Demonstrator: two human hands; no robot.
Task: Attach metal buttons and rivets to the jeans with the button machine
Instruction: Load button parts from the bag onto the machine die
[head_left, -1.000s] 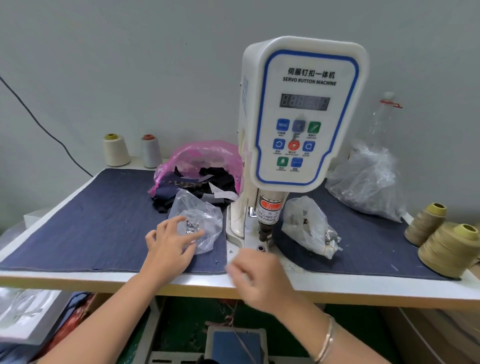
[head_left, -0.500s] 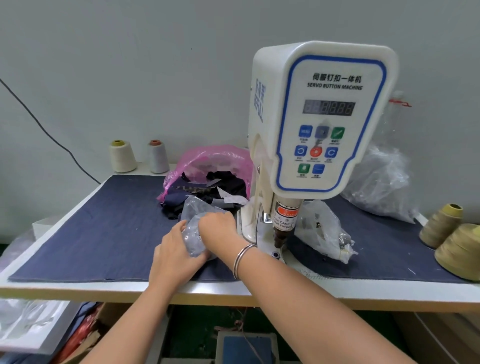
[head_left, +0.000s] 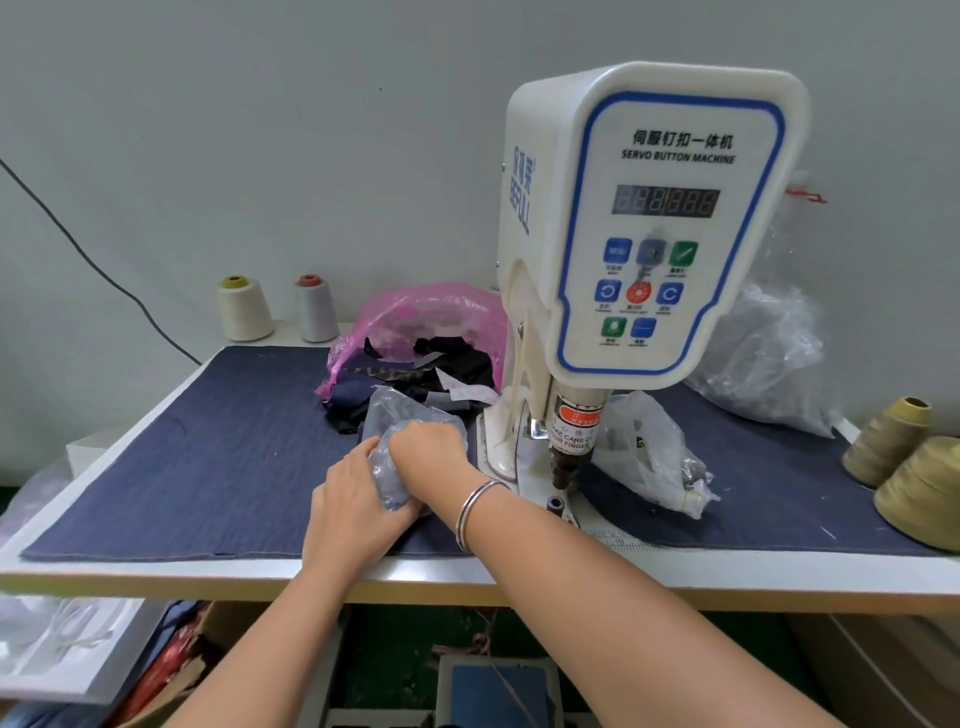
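A small clear plastic bag (head_left: 387, 470) was found held between both hands at the near edge of the bench (head_left: 156, 574), just left of the machine base. The left hand (head_left: 349, 512) was cupped under and against the bag's near side, its fingers curled round the plastic. The right hand (head_left: 428, 452) was laid over the top, wrist crossed above the left; its fingers were hidden inside the crumpled plastic, so whether they were together or apart could not be told. A metal bangle (head_left: 475, 512) was noted on the right wrist. The bag was seen to be thin, wrinkled and translucent grey; its contents could not be made out. It rested on dark blue denim cloth (head_left: 208, 457) spread across the bench. Immediately right, the white servo button machine (head_left: 649, 223) was observed, with a second clear bag (head_left: 649, 452) of small metal parts beside it. Further back, a pink bag (head_left: 415, 317) of dark fabric scraps and two thread cones (head_left: 275, 309) were recorded.
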